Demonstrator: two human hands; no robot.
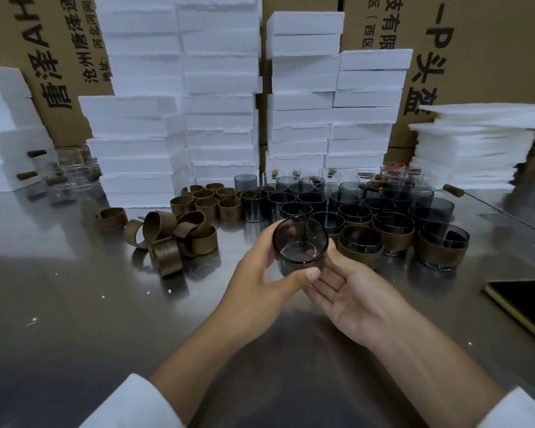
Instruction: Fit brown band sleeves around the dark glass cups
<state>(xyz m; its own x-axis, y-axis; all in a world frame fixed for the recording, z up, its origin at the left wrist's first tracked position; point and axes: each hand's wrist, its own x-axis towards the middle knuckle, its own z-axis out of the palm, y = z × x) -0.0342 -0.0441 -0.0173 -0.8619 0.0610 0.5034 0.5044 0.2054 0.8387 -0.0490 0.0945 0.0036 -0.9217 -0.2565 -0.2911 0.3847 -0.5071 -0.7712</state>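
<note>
White cuffs (130, 403) sit at the bottom of the view, and two bare forearms reach from them to the middle of the steel desk (74, 304). The left hand (260, 279) grips a bare dark glass cup (300, 242) clear of the desk, thumb across its near side, fingers curled round the far side, and the mouth tipped toward the camera. The right hand (352, 298) lies palm up with straight fingers just under and beside the cup. It holds nothing, and its fingertips seem to touch the glass. This cup wears no band, so I judge the step to be its very start: cup in hand, sleeve not yet fetched. Loose brown bands (173, 239) lie in a tangled heap left of the hands, and tidier coiled bands (204, 199) stand in rows farther back, near the white foam blocks (217, 103) along the desk's far edge. Just right of the held cup stand sleeved cups (362, 245), each banded round the lower wall with the rim left bare. Behind them are rows of unsleeved dark cups (322, 196). The next move calls for one hand to pick a single band out of the heap. As the heap lies on the left, the cup may best settle into the waiting right palm. The band must then go round the glass and sit level and snug like its neighbours. A phone (525, 307) lies toward the desk's right edge, out of the way.
</note>
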